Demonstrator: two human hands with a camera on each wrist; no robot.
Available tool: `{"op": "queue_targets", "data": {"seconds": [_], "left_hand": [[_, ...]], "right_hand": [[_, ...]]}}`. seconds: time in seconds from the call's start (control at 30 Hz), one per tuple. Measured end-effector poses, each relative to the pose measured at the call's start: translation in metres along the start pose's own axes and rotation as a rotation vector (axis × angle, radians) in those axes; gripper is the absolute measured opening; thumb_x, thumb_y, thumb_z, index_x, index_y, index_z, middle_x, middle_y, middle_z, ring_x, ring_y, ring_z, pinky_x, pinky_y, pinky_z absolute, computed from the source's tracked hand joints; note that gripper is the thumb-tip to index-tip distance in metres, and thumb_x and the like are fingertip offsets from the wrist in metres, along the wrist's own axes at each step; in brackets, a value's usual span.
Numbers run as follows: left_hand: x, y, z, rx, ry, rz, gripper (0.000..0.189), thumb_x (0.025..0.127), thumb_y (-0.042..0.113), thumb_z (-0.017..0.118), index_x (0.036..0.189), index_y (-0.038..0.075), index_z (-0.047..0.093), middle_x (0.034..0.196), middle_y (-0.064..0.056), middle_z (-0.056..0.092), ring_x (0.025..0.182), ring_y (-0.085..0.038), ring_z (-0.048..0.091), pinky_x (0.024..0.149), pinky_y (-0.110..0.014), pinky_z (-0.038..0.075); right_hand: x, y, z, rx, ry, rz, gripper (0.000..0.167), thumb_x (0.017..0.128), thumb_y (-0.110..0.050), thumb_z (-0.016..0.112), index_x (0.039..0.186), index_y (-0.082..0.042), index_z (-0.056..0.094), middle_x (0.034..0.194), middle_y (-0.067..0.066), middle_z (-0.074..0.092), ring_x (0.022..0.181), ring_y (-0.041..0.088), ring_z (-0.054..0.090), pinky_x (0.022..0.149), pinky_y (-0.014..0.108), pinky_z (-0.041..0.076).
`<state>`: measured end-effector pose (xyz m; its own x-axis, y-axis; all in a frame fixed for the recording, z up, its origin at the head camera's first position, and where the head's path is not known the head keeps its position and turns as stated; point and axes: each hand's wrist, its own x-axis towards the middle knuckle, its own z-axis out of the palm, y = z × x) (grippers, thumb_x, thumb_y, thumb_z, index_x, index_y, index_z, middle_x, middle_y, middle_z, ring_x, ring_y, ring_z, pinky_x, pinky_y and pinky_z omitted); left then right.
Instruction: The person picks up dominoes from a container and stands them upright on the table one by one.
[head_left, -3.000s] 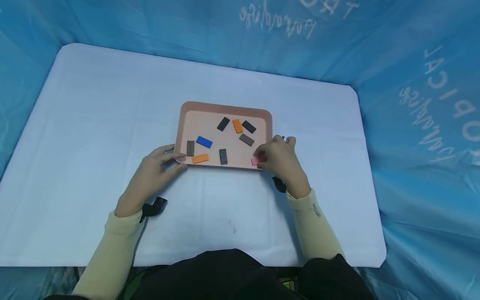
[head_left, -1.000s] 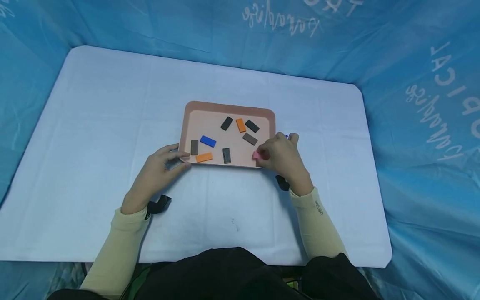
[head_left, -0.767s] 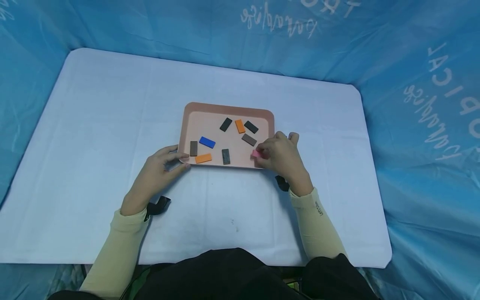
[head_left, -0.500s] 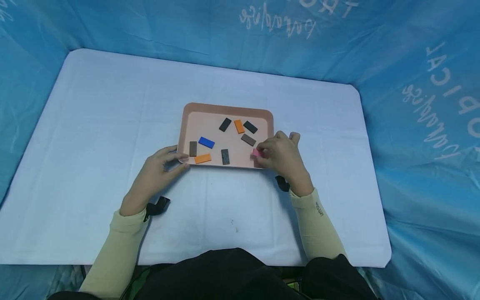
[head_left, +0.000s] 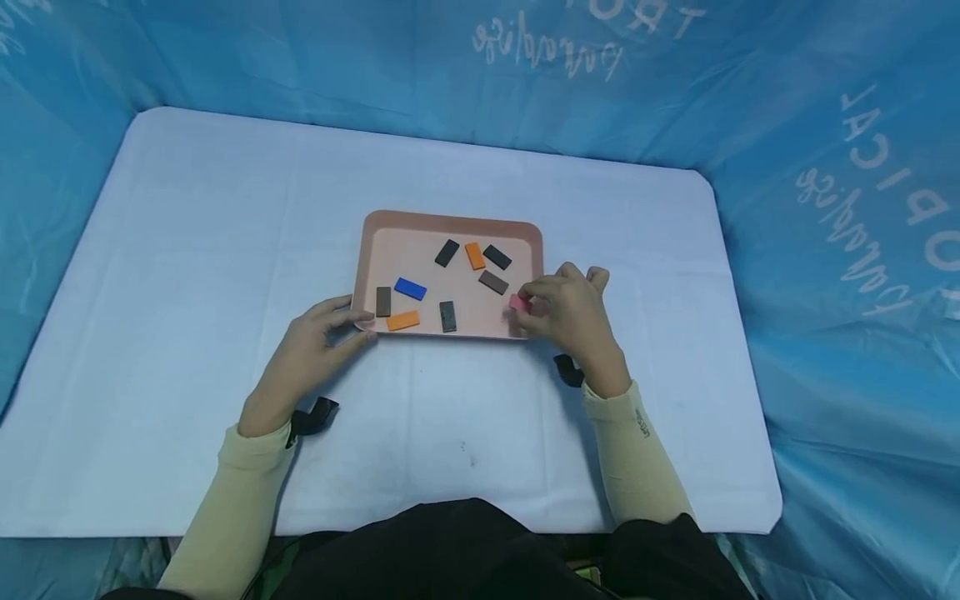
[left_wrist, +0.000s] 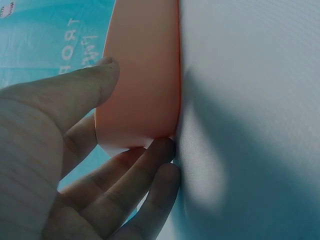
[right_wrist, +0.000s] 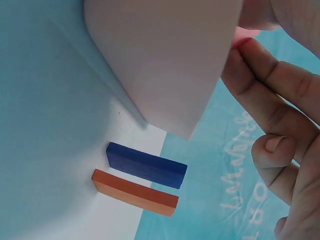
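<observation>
My left hand (head_left: 307, 357) grips the front left corner of a shallow pink tray (head_left: 453, 223). In the left wrist view the thumb lies on the tray's outer wall (left_wrist: 142, 75), and other fingers are at its corner. Over the tray's front right corner, my right hand (head_left: 573, 315) pinches a small pink block (head_left: 518, 303) between thumb and fingers. Fingers hide part of that block in the right wrist view. Inside the tray lie several flat blocks, among them a blue block (head_left: 410, 288), an orange block (head_left: 402, 320) and a dark block (head_left: 447, 317).
Outside the tray, a dark blue block (right_wrist: 146, 165) and an orange block (right_wrist: 135, 192) sit side by side on the white table (head_left: 225, 250); my right hand mostly covers them in the head view. A blue curtain (head_left: 300, 58) surrounds the table.
Low by the tray's front edge 3 seconds ago, the pink block has come up and slightly away from that edge with my right hand. My left hand keeps its hold on the corner.
</observation>
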<state>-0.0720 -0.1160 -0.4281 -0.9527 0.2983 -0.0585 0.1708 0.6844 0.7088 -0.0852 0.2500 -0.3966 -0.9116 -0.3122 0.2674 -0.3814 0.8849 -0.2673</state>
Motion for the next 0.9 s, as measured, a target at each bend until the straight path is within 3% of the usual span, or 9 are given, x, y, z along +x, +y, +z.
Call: {"op": "queue_targets", "data": {"seconds": [0.63,0.9], "left_hand": [[-0.0005,-0.0008,0.0023,0.022,0.015,0.026,0.036,0.094,0.032,0.074,0.121,0.008,0.072,0.146,-0.022,0.051,0.135,-0.044,0.048,0.105,-0.062,0.044],[-0.0001,0.0003,0.0015,0.016,0.026,0.034,0.034,0.093,0.029,0.075,0.12,0.007,0.073,0.145,-0.023,0.052,0.134,-0.044,0.049,0.106,-0.062,0.044]], "right_hand": [[-0.0073,0.0038,0.0012,0.013,0.026,0.002,0.01,0.081,-0.027,0.082,0.085,-0.018,0.079,0.073,-0.004,0.071,0.074,0.018,0.042,0.078,0.055,0.019],[-0.0071,0.0049,-0.0001,0.043,0.064,0.001,0.012,0.081,-0.029,0.083,0.082,-0.018,0.078,0.08,-0.003,0.075,0.074,0.018,0.042,0.079,0.056,0.019]]}}
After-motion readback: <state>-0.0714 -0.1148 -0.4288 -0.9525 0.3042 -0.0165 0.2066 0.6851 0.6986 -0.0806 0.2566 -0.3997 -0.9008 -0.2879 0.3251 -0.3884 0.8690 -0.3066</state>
